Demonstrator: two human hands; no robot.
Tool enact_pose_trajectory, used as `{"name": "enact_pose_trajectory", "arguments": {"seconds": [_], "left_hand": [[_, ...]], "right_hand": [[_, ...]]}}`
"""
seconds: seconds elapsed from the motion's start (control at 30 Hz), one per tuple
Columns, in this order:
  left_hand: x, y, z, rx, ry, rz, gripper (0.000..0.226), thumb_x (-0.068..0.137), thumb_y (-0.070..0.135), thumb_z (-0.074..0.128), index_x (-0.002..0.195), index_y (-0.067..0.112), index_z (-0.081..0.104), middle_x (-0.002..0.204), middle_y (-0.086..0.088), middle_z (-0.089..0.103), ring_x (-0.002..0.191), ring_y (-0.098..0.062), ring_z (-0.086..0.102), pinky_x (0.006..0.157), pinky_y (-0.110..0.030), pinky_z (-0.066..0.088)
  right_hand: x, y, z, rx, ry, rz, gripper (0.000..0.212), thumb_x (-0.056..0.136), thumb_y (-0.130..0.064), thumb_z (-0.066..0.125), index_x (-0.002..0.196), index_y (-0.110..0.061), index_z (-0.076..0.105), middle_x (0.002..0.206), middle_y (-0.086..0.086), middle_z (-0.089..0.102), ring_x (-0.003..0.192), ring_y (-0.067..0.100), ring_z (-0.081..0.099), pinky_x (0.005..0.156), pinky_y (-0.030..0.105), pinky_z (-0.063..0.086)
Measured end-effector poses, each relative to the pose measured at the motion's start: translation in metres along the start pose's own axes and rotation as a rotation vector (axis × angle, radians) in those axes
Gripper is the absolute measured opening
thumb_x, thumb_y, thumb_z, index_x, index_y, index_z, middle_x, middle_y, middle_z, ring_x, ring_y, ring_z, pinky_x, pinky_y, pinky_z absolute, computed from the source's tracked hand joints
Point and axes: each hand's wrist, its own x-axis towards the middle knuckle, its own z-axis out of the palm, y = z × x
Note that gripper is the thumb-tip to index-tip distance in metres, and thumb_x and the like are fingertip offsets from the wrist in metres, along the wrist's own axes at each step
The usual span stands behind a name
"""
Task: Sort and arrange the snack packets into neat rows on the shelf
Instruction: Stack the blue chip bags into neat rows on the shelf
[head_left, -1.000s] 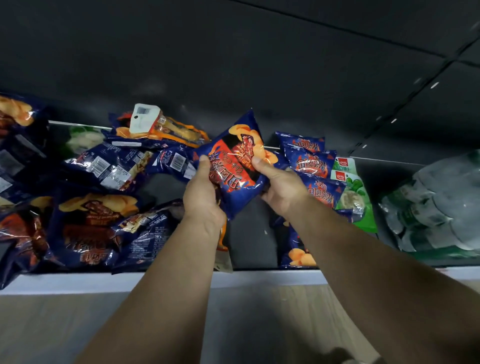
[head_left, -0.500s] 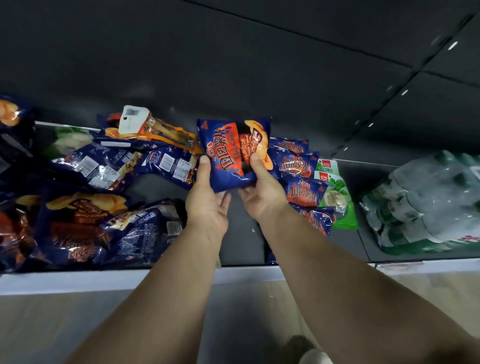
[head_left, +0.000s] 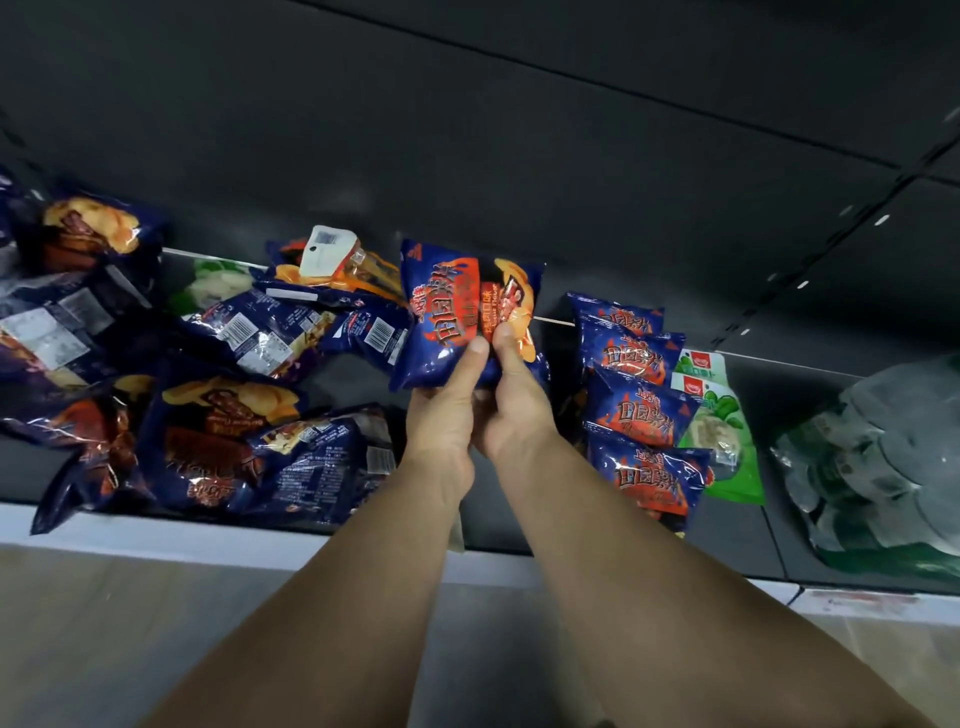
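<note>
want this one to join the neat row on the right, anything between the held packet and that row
Nothing visible. Both hands, left hand and right hand, hold the blue chip packet above the shelf; only bare dark shelf shows between it and the row of matching packets.

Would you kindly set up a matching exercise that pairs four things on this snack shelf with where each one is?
Things
1. blue and orange crisp packet with its front showing
2. neat row of small blue crisp packets
3. green snack packets
4. clear plastic-wrapped pack of bottles

Places
A. far right of the shelf
B. gripped in both hands, the left hand and the right hand
C. just right of the hands
D. between the blue row and the bottles

Pairs: 1-B, 2-C, 3-D, 4-A
</note>
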Motion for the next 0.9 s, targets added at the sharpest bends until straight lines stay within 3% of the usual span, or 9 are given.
{"name": "enact_pose_trajectory", "arguments": {"seconds": [0.17,0.23,0.33,0.4,0.5,0.57,0.7,0.8,0.9], "left_hand": [[0.009,0.018,-0.001,0.015,0.169,0.058,0.037,0.075,0.023,0.078,0.109,0.015,0.065,0.102,-0.006,0.072,0.087,-0.022,0.069,0.077,-0.034,0.056],[0.011,0.026,-0.002,0.048,0.219,0.143,0.031,0.075,0.019,0.077,0.103,0.019,0.063,0.103,-0.005,0.071,0.092,-0.022,0.069,0.084,-0.038,0.055],[0.008,0.035,-0.002,0.123,0.198,0.236,0.025,0.078,0.009,0.072,0.088,0.026,0.056,0.096,0.0,0.068,0.087,-0.016,0.067,0.081,-0.032,0.054],[0.007,0.04,-0.006,0.276,0.15,0.272,0.024,0.08,0.005,0.068,0.081,0.025,0.055,0.081,0.005,0.064,0.074,-0.008,0.061,0.073,-0.025,0.048],[0.01,0.05,-0.015,0.444,0.035,0.173,0.019,0.081,0.003,0.064,0.078,0.019,0.057,0.067,0.005,0.063,0.064,-0.009,0.061,0.076,-0.032,0.05],[0.012,0.053,-0.02,0.52,-0.033,0.1,0.013,0.081,0.004,0.065,0.085,0.016,0.06,0.073,0.002,0.067,0.071,-0.013,0.064,0.074,-0.032,0.051],[0.015,0.056,-0.021,0.45,0.024,0.082,0.014,0.083,0.016,0.07,0.095,0.018,0.063,0.093,-0.004,0.069,0.08,-0.019,0.065,0.076,-0.035,0.054],[0.017,0.05,-0.017,0.441,0.022,0.053,0.04,0.077,0.032,0.075,0.112,0.019,0.062,0.099,-0.004,0.072,0.086,-0.021,0.069,0.075,-0.038,0.056],[0.015,0.039,-0.011,0.51,-0.026,0.049,0.045,0.072,0.032,0.078,0.112,0.021,0.062,0.1,-0.002,0.072,0.087,-0.02,0.07,0.073,-0.034,0.056]], "right_hand": [[-0.002,-0.004,-0.002,-0.141,-0.132,0.016,0.049,0.074,-0.042,0.074,0.109,-0.01,0.068,0.098,0.007,0.072,0.079,0.019,0.071,0.071,0.03,0.057],[-0.002,-0.018,-0.005,-0.25,-0.137,-0.043,0.051,0.081,-0.044,0.069,0.116,-0.008,0.063,0.099,0.008,0.069,0.078,0.017,0.069,0.062,0.026,0.055],[0.01,-0.04,-0.01,-0.588,0.011,-0.272,0.07,0.079,-0.045,0.071,0.135,-0.012,0.046,0.129,0.005,0.053,0.117,0.018,0.053,0.097,0.033,0.046],[0.015,-0.054,-0.009,-0.796,-0.035,-0.463,0.076,0.08,-0.041,0.072,0.142,-0.015,0.037,0.144,0.002,0.041,0.13,0.014,0.041,0.108,0.03,0.035],[0.02,-0.074,-0.006,-0.976,-0.211,-0.52,0.077,0.079,-0.04,0.072,0.143,-0.017,0.036,0.145,-0.003,0.039,0.131,0.011,0.04,0.103,0.024,0.036],[0.025,-0.08,-0.011,-1.073,-0.297,-0.436,0.07,0.079,-0.041,0.072,0.137,-0.014,0.044,0.132,-0.004,0.052,0.114,0.007,0.054,0.09,0.022,0.046],[0.028,-0.07,-0.02,-0.816,-0.386,-0.255,0.011,0.087,-0.018,0.067,0.094,-0.011,0.063,0.083,0.005,0.071,0.063,0.011,0.069,0.058,0.024,0.056],[0.033,-0.062,-0.023,-0.717,-0.303,-0.293,0.019,0.083,-0.021,0.071,0.1,-0.012,0.064,0.091,0.01,0.072,0.075,0.021,0.07,0.068,0.034,0.059],[0.037,-0.062,-0.026,-0.68,-0.28,-0.297,0.017,0.083,-0.023,0.072,0.096,-0.016,0.064,0.093,0.008,0.071,0.078,0.021,0.069,0.071,0.033,0.058]]}}
